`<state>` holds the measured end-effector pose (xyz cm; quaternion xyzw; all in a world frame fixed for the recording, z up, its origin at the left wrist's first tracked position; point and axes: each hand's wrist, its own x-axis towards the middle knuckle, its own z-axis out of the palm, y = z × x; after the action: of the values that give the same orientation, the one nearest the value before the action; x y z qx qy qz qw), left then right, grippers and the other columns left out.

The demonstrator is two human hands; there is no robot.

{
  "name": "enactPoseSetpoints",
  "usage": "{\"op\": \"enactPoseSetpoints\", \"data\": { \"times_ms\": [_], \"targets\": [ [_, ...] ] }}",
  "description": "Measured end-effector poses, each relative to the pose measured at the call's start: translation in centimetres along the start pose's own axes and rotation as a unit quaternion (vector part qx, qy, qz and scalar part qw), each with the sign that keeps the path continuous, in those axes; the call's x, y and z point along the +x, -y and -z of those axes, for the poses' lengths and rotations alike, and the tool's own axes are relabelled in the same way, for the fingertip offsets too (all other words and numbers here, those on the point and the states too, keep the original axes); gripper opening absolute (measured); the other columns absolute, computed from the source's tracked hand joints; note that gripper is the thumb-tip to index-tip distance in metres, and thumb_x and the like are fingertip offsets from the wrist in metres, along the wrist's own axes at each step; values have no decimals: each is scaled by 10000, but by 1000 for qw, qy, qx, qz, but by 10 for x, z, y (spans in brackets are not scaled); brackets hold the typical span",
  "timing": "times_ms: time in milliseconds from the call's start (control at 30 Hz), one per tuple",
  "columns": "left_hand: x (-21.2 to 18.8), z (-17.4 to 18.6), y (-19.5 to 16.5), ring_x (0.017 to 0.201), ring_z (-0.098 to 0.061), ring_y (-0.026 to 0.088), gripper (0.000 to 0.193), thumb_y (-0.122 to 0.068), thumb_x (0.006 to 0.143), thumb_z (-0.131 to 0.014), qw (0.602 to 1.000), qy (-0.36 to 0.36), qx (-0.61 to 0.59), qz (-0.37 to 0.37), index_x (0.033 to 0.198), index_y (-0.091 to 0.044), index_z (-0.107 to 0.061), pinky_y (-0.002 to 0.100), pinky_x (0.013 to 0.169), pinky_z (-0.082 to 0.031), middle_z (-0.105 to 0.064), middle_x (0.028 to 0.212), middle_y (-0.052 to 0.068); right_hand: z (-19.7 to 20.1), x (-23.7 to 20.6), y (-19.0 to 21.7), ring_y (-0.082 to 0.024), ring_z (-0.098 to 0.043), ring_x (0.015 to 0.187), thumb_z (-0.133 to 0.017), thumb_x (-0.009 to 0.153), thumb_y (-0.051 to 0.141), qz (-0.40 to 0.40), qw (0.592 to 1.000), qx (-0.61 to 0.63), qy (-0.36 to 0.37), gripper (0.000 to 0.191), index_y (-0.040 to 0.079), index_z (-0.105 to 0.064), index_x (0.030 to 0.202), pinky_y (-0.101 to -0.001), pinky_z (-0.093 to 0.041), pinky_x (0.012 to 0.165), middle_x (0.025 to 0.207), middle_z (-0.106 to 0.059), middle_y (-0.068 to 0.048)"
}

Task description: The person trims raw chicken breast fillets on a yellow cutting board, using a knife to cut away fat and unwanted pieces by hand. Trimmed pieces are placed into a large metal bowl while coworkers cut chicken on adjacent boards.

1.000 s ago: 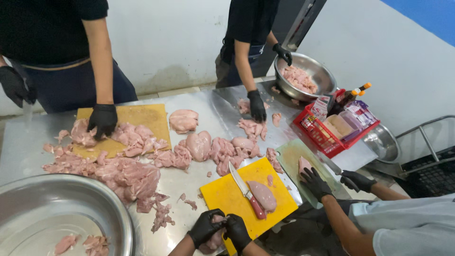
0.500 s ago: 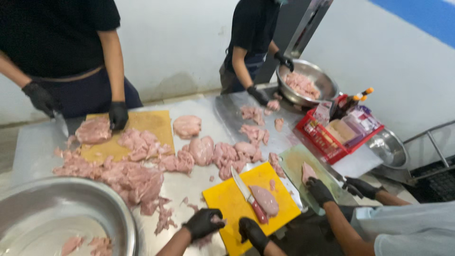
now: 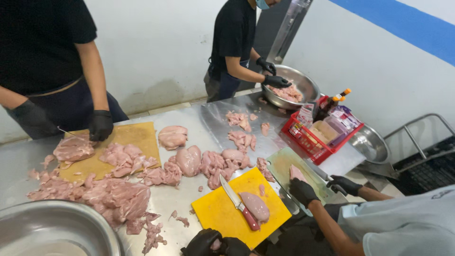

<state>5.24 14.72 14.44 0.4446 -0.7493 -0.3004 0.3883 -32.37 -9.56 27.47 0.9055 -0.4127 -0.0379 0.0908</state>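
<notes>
Gloved hands (image 3: 215, 245) clasp a raw chicken scrap (image 3: 215, 244).

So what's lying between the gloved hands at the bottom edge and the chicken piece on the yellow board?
In the head view, only bare yellow board lies between the hands and the chicken piece. The red-handled knife rests beside the piece, touching its left side.

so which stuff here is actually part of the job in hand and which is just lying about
In hand:
left hand and right hand, gloved, together at the table edge
yellow cutting board
red-handled knife
chicken piece

Lying about:
red basket
bottles
empty steel bowl
</notes>
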Motion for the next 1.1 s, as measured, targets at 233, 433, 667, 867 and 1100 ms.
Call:
{"op": "enactPoseSetpoints", "data": {
  "times_ms": [233,433,667,867,1100],
  "targets": [
    [-15,-20,30,865,-651,389,131,-236,896,-654,997,13,41,-70,914,-108,-669,466,740,-484,-668,879,153,-7,-4,38,-283,-497,1222,-476,961,150,34,999,13,28,347,31,-577,1271,-371,-373,1008,1330,-519,-144],
    [-17,-15,24,821,-655,413,308,-287,1062,-498,953,36,-208,218,912,-58,-640,456,776,-520,-641,849,210,-71,-21,269,-268,-565,798,-580,918,63,-154,559,779,240,143,-8,-602,1040,-396,-443,681,896,-557,-133],
    [55,19,-7,1045,-737,266,274,-251,944,-637,980,-81,-149,106,1143,-79,-716,368,932,-561,-760,1112,110,-73,-10,226,-240,-655,576,-583,963,132,-41,627,769,118,111,24,-606,948,-389,-546,494,723,-607,-116],
    [102,81,-60,931,-696,181,158,-111,917,-705,967,-112,-228,0,1025,0,-670,324,891,-557,-710,983,79,55,6,219,-106,-376,443,-495,1018,332,-244,184,932,193,319,161,-515,749,-264,-332,457,592,-402,44],
    [108,92,-102,1001,-620,130,125,-53,962,-667,910,-115,-397,10,1072,2,-641,287,945,-510,-660,1051,46,126,-5,218,-93,-336,430,-454,1017,333,-182,184,952,166,332,177,-474,724,-248,-284,436,570,-367,60]
  ]
}}
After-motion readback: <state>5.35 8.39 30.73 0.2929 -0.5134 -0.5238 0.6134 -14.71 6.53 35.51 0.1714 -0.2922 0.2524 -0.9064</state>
